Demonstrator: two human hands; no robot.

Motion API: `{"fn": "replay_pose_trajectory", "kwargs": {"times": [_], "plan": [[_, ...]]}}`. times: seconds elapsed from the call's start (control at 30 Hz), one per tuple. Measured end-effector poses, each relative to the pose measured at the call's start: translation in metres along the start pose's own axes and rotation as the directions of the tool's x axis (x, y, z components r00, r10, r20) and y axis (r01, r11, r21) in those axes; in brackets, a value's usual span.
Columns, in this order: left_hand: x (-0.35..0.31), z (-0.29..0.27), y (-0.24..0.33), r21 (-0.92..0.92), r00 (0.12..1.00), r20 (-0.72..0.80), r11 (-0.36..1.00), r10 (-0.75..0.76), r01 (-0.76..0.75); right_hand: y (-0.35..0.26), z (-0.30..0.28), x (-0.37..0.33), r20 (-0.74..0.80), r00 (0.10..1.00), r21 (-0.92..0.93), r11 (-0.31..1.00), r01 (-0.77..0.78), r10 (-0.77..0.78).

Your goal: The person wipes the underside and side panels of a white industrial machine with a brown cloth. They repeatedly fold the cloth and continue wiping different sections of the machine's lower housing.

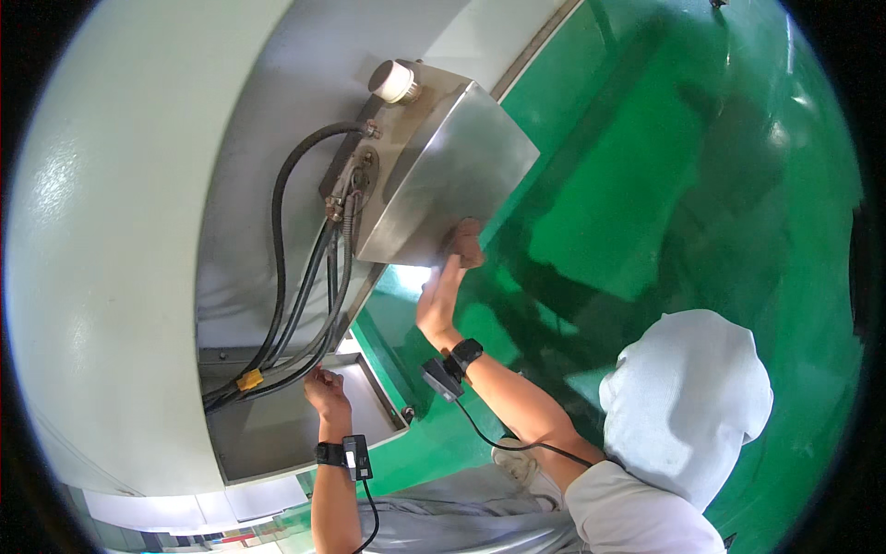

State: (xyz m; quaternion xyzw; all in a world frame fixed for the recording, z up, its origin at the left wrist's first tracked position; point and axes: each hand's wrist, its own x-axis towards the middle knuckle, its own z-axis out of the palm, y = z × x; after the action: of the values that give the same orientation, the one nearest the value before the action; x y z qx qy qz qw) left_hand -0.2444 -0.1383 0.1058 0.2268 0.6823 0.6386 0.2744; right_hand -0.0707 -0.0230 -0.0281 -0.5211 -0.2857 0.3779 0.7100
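Near the centre, my right hand (438,295) reaches up to the lower corner of a brushed-metal box (452,166). Its fingers press a reddish-brown, cloth-like pad (466,243) against that corner; part of the grip is hidden. My left hand (327,391) is lower and further left, fingers curled, over a shallow metal tray-like recess (369,406) and close to the lowest black cable (293,377). A small spot of red shows at its fingertips; what it is cannot be made out. Both wrists carry a black strap and a small corded device.
Several cables run from the box's side, past a yellow tag (249,379), into the recess. A white round knob (394,82) juts from the box. A pale curved machine panel (111,249) stands left, green floor (628,203) right. A pale cloth cap (688,402) and white sleeve (637,512) fill the lower right.
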Motion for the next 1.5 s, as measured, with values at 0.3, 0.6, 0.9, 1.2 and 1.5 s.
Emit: {"fn": "replay_pose_trajectory", "kwargs": {"times": [0.3, 0.6, 0.9, 1.2, 1.5], "plan": [[-0.012, 0.007, -0.004, -0.044, 0.995, 0.022, 0.994, -0.102, 0.103, -0.107, -0.019, 0.096, 0.149, 0.874, -0.114, 0.87, 0.479, -0.462], [-0.024, 0.015, -0.001, -0.071, 0.994, 0.05, 0.992, -0.1, 0.103, -0.027, -0.071, 0.181, -0.373, 0.919, 0.058, 0.986, 0.157, -0.124], [-0.025, 0.011, -0.002, -0.069, 0.992, 0.072, 0.992, -0.104, 0.109, -0.108, -0.034, 0.097, 0.203, 0.695, 0.114, 0.721, 0.683, -0.69], [-0.011, -0.004, -0.014, -0.061, 0.991, 0.044, 0.99, -0.128, 0.131, -0.04, -0.075, 0.187, -0.271, 0.941, -0.011, 0.978, 0.207, -0.202], [-0.021, 0.014, -0.004, -0.124, 0.981, 0.092, 0.975, -0.172, 0.182, -0.064, -0.097, 0.187, -0.313, 0.923, 0.077, 0.963, 0.259, -0.223]]}}
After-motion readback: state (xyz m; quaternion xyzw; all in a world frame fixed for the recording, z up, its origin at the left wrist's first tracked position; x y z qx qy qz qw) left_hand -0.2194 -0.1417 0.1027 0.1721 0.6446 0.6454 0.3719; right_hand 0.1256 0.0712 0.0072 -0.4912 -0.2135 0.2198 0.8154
